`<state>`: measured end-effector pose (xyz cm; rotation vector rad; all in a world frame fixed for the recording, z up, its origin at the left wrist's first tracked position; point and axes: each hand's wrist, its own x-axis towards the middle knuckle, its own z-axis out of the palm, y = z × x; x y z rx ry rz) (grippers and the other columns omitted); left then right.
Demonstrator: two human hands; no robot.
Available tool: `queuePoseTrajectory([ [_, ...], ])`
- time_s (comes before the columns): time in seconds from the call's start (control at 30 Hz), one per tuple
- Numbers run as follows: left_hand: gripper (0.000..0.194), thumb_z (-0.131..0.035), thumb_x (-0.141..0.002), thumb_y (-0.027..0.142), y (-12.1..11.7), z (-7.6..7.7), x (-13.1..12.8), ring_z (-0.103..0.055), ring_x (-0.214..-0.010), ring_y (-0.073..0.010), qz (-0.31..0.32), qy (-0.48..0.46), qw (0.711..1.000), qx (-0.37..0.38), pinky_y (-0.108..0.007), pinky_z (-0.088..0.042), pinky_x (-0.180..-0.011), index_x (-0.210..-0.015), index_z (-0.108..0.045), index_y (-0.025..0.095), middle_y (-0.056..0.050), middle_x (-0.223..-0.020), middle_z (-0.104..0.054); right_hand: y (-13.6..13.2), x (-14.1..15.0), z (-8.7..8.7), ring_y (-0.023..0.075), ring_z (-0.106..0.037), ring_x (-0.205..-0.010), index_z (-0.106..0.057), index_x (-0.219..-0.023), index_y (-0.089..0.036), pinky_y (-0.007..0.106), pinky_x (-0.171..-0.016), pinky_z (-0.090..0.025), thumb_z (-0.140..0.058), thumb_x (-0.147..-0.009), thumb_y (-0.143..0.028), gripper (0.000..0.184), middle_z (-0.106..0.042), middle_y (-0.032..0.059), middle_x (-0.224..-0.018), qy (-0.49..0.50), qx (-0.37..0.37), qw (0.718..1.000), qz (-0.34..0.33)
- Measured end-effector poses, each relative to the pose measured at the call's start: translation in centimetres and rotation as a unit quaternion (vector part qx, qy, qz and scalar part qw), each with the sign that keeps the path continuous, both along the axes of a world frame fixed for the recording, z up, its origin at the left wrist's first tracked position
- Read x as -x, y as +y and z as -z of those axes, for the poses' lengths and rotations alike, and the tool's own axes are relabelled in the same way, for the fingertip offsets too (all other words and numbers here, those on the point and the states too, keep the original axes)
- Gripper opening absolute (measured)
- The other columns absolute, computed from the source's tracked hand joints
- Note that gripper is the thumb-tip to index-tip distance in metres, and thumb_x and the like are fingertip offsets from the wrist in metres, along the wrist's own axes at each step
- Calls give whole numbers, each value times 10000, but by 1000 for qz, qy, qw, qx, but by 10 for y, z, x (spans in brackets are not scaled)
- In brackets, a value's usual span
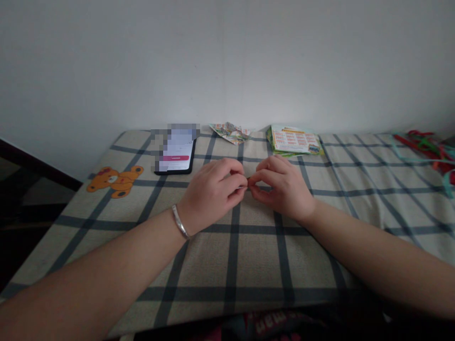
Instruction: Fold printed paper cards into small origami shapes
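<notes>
My left hand (218, 185), with a silver bangle (180, 221) at its wrist, is closed in a pinch over the middle of the checked tablecloth (202, 255). Facing it, my right hand (282, 186) is pinched too, and the fingertips of both hands almost meet. A tiny sliver of something thin and yellowish shows between the fingertips; the fingers hide most of it, so its kind cannot be made out. Just beyond the hands lie a crumpled printed paper (232, 132) and a stack of printed leaflets (296, 141).
A phone (179, 150) with a lit screen lies at the back left. Left of it is an orange bear figure (115, 181), flat on the cloth. Red, green and pale blue strips (432, 150) are heaped at the far right. A white wall (227, 61) rises behind the table.
</notes>
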<state>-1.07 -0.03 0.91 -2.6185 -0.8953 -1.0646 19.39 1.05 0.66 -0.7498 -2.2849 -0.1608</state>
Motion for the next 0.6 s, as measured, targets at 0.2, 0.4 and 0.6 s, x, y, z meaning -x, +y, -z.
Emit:
queuePoseTrajectory([
  [0.2,67,-597,-821,127,-1,-1,-1,-591,-861,-169,-10,-16,1000,15,-310,-522,-772,-803,-650,165,-61,-970,-596,-1,2,1,177,-557,-793,-634,-782,-202,316,-697,-456,-644,-796,-173,33,-589,34,-827,35,31,999,5],
  [0.4,77,-586,-830,127,0,-1,0,-586,-866,-168,-9,-33,999,35,-314,-517,-784,-817,-651,165,-59,-959,-591,0,1,1,183,-556,-811,-637,-826,-207,329,-714,-458,-595,-844,-179,54,-609,43,-857,18,11,1000,1],
  [0.6,70,-602,-822,124,0,-1,-1,-586,-848,-170,-5,-32,999,35,-317,-515,-764,-814,-661,160,-62,-948,-592,0,2,2,183,-549,-791,-639,-820,-204,328,-702,-451,-599,-838,-191,46,-602,42,-836,11,9,1000,4],
])
